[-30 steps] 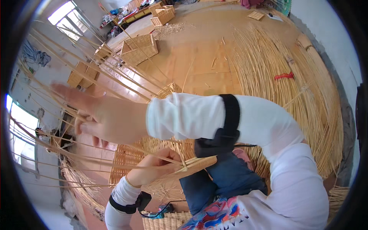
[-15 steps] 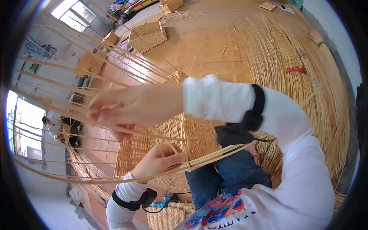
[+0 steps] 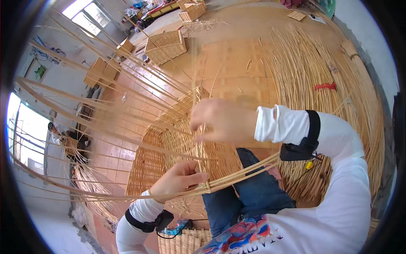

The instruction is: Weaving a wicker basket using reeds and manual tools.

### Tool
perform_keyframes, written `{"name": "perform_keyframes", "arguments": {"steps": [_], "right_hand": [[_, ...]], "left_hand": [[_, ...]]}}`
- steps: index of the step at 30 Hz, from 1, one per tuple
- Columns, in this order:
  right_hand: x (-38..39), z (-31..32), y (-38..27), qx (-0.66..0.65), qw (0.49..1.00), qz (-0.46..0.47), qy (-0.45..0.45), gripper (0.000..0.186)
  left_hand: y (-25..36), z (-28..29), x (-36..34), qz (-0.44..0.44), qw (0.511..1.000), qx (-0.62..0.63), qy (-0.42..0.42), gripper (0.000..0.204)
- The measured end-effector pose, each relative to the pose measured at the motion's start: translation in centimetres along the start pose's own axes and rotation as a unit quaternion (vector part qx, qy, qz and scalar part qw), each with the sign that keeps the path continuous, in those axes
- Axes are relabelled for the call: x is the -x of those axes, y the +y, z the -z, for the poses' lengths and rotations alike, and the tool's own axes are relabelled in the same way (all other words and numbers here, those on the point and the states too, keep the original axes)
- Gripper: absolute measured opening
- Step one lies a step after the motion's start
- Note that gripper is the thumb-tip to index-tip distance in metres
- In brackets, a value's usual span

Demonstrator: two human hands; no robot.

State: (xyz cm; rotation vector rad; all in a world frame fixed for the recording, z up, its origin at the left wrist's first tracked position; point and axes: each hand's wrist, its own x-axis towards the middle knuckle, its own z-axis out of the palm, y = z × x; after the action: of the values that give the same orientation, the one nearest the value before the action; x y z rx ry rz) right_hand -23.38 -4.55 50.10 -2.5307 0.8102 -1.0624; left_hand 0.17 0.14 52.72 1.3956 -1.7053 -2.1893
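A partly woven wicker basket (image 3: 148, 165) stands in front of my legs, with long pale rods fanning out to the left from its edge. Along its near rim lies a bundle of wicker rods (image 3: 241, 174); my left hand (image 3: 177, 180) pinches this bundle, thumb laid over it by the corner. My right hand (image 3: 215, 120) is above the basket's right part, close to its upright corner rods. Motion smears its fingers, so I cannot tell whether they hold a rod. One thick curved rod (image 3: 84, 122) sweeps from the corner toward the far left.
Bundled wicker rods (image 3: 300, 72) with a red tie (image 3: 325, 86) lie along the right. Another basket (image 3: 165, 47) is farther back. At the left, a person (image 3: 69, 142) sits by more rods. A woven piece (image 3: 186, 242) is beside my left forearm.
My right hand has swung from the far left to the right, back over the basket's right part. The curved rods at left have shifted. My left hand keeps its pinch at the rim.
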Motion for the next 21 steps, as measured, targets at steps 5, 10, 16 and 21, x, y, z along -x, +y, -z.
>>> {"name": "perform_keyframes", "arguments": {"steps": [5,10,16,21], "right_hand": [[-0.6,-0.6,0.8,-0.011,0.989,0.099,-0.107,0.027],[-1.6,-1.0,1.5,-0.055,0.982,0.074,-0.166,0.028],[0.0,-1.5,0.0,0.037,0.988,0.029,-0.146,0.025],[-0.5,-1.9,-0.5,-0.022,0.981,0.080,-0.173,0.020]], "left_hand": [[0.4,0.7,0.0,0.015,0.999,-0.040,0.009,0.023],[0.8,0.8,0.1,0.008,0.998,-0.060,0.004,0.024],[0.5,0.8,-0.2,0.020,1.000,-0.018,0.014,0.025],[0.4,1.0,0.0,0.025,0.997,-0.072,0.009,0.021]]}}
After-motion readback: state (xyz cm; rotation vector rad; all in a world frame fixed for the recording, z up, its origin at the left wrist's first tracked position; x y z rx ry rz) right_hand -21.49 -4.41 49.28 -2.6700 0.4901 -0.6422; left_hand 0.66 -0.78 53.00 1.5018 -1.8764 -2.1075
